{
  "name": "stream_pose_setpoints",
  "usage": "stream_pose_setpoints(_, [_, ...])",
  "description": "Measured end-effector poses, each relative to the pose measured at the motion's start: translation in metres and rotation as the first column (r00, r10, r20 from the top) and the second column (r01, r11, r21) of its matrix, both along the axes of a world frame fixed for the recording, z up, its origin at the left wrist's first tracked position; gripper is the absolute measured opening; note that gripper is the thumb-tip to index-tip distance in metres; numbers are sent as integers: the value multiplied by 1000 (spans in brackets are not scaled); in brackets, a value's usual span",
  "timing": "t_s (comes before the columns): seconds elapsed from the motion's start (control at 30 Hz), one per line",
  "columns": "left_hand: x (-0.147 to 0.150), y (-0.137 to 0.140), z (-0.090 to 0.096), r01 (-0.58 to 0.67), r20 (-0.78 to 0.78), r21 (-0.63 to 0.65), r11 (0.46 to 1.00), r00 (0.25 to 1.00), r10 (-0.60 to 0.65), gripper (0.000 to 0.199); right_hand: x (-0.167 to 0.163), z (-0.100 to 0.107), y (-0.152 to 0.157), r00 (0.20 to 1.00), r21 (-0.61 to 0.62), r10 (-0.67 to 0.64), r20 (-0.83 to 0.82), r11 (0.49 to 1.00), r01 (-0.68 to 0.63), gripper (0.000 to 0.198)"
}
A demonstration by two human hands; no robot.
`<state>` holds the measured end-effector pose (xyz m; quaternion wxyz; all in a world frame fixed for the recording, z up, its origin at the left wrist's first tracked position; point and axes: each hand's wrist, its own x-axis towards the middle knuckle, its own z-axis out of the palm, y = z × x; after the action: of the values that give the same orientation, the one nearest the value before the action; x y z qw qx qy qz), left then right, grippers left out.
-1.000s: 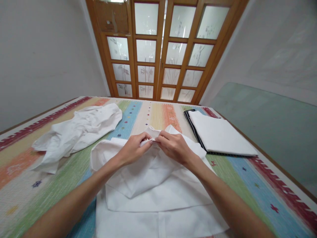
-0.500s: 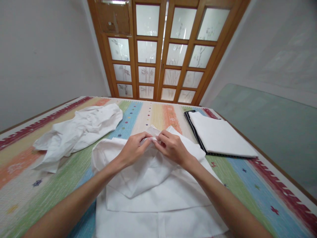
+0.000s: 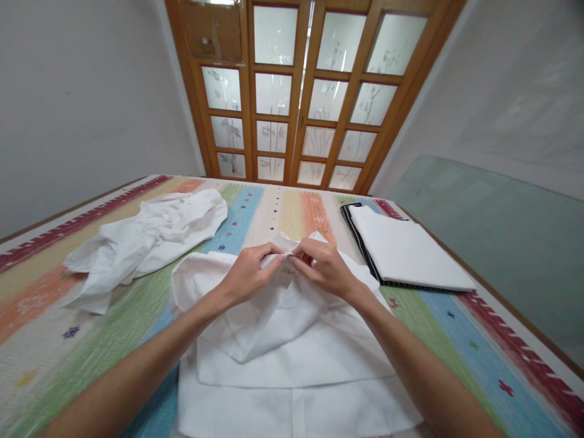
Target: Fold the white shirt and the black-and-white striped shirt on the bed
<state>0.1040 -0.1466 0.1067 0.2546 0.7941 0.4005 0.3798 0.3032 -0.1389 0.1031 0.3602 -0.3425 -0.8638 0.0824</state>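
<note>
A white shirt [image 3: 274, 359] lies spread in front of me, with its collar end away from me and loose folds bunched near the top. My left hand [image 3: 253, 267] pinches the cloth near the collar between thumb and fingers. Right beside it, my right hand [image 3: 322, 264] pinches the same edge, and the fingertips of both hands almost meet. Whatever small part lies between the fingertips, such as a button, is too small to make out. The edge is lifted a little above the rest of the shirt.
A crumpled white garment [image 3: 155, 237] lies to the left. On the right rests a folded white cloth [image 3: 406, 249] on top of a black folded one [image 3: 360, 237]. The striped tablecloth [image 3: 456, 340] covers the table. Wooden glass-paned doors [image 3: 296, 121] stand beyond it.
My right hand has shifted slightly, its fingers now more bent and closer to the left fingertips on the shirt's edge. The view has moved a little; the other garments stay put.
</note>
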Motion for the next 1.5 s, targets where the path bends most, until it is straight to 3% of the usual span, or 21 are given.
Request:
stream_pose_setpoints(0.23, [0, -1, 1, -32, 4, 26, 999, 999, 31, 20, -1, -5, 4, 991, 111, -131, -17, 985, 132, 18])
stream_pose_setpoints(0.47, [-15, 11, 3, -212, -21, 131, 968, 976, 217, 24, 13, 16, 5, 934, 105, -334, -129, 931, 348, 36])
stream_pose_setpoints(0.57, [-28, 19, 9, -325, 43, 184, 927, 945, 323, 24, 29, 28, 7, 919, 175, -369, -138, 904, 389, 39])
stream_pose_setpoints(0.63, [-37, 22, 15, -434, 121, 227, 872, 901, 417, 23, 43, 34, 10, 904, 242, -402, -148, 871, 427, 33])
stream_pose_setpoints(0.8, [-49, 23, 30, -628, 297, 287, 723, 776, 556, 21, 64, 46, 12, 783, 327, -534, -317, 714, 619, 26])
stream_pose_setpoints(0.9, [-46, 21, 31, -621, 291, 291, 728, 782, 551, 20, 53, 49, 4, 759, 401, -558, -335, 645, 651, 16])
stream_pose_setpoints(0.93, [-45, 20, 30, -602, 274, 296, 741, 797, 538, 20, 45, 48, -1, 770, 423, -553, -319, 644, 638, 11])
stream_pose_setpoints(0.97, [-43, 20, 29, -579, 253, 307, 755, 815, 522, 19, 36, 47, -7, 801, 435, -531, -275, 674, 597, 7])
stream_pose_setpoints(1.03, [-41, 20, 27, -529, 202, 330, 782, 848, 489, 19, 16, 40, -19, 912, 389, -403, -71, 831, 397, 2])
stream_pose_setpoints(1.1, [-40, 22, 24, -489, 176, 304, 818, 872, 456, 20, -3, 29, -28, 957, 202, -170, 235, 972, 123, 6])
stream_pose_setpoints(1.13, [-41, 24, 23, -477, 184, 269, 837, 878, 441, 20, -11, 22, -30, 931, 91, -70, 358, 995, 40, 10])
stream_pose_setpoints(1.2, [-44, 29, 20, -471, 232, 186, 862, 874, 428, 21, -21, 9, -32, 855, -72, 38, 517, 997, -1, 17])
stream_pose_setpoints(1.3, [-52, 39, 16, -501, 309, 126, 856, 840, 446, 20, -21, 2, -29, 818, -168, 93, 568, 986, 4, 9])
stream_pose_setpoints(1.43, [-64, 51, 13, -554, 383, 87, 828, 786, 485, 15, 11, 24, -26, 878, -198, 152, 453, 978, -67, 19])
stream_pose_setpoints(1.5, [-73, 57, 13, -583, 419, 45, 811, 748, 515, 14, 40, 40, -26, 875, -184, 73, 478, 983, 19, 21])
